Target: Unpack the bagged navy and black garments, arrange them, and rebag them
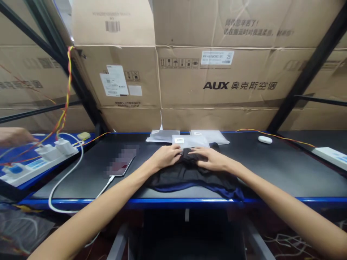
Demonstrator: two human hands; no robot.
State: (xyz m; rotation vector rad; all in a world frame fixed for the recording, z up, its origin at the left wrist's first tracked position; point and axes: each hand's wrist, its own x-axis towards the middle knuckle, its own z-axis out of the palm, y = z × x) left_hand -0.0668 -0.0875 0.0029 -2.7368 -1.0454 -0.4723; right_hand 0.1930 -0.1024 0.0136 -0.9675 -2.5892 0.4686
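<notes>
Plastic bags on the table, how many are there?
3. The middle bag lies by the left hand; the left bag and the right bag lie behind it. More may hide underneath.

Power strip (35,164), perhaps earbud case (265,139)

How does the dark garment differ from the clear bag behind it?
The dark garment is black with a blue edge; the clear bag is transparent with a white label. The garment is bunched near the table's front edge; the bag lies flat farther back. The left hand and right hand rest on the garment, beside the bag. Both lie on the table.
</notes>
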